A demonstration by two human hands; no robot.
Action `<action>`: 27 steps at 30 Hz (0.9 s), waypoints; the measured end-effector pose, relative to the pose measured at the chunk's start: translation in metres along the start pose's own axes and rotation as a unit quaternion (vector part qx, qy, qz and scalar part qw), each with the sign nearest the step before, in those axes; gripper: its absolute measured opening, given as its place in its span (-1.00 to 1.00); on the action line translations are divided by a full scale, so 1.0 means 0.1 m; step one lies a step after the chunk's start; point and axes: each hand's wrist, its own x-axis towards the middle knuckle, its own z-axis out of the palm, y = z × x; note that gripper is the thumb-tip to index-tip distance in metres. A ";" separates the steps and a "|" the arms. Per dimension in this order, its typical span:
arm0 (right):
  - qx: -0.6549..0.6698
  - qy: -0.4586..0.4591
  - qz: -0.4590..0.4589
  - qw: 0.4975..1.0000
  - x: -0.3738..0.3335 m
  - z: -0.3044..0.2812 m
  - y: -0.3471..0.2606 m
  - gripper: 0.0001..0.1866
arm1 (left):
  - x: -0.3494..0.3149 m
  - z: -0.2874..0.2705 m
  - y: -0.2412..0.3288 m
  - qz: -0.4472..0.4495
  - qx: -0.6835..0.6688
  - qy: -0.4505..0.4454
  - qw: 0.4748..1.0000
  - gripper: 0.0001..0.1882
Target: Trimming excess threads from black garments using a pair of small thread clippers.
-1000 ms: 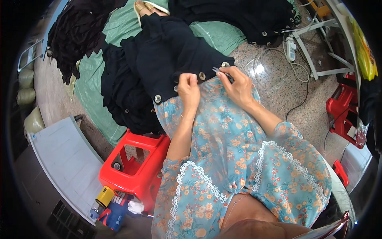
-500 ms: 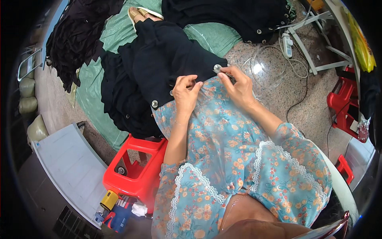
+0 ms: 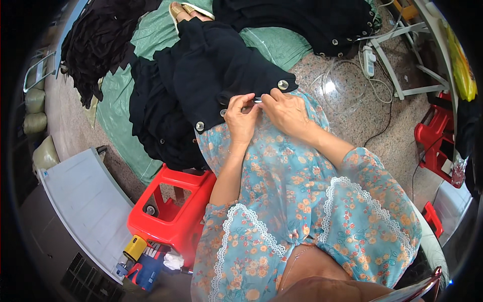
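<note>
A black garment (image 3: pixel 216 65) lies spread over my lap, its near edge dotted with round shiny buttons. One button (image 3: pixel 283 85) sits at the right corner, another button (image 3: pixel 200 126) at the left corner. My left hand (image 3: pixel 240 121) pinches the garment's edge between thumb and fingers, next to a partly covered button (image 3: pixel 224 112). Close against it, my right hand (image 3: pixel 287 113) is closed, palm down, at the same edge. A small shiny piece (image 3: pixel 257 99) shows between the fingertips of both hands; its kind cannot be made out.
More black cloth (image 3: pixel 297 22) with shiny buttons lies ahead on a green sheet (image 3: pixel 113 116). Dark cloth is heaped (image 3: pixel 100 45) at far left. A red stool (image 3: pixel 166 221) stands by my left side. Cables and a white power strip (image 3: pixel 370 63) lie on the right floor.
My right hand has left the right corner button and moved left to meet my left hand. The corner button is now uncovered. A small shiny piece now shows between the fingertips.
</note>
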 end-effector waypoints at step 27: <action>0.062 0.076 0.118 0.988 -0.01 -0.09 0.10 -0.84 | -0.06 0.06 -0.13 -0.053 -0.084 0.019 0.995 -0.69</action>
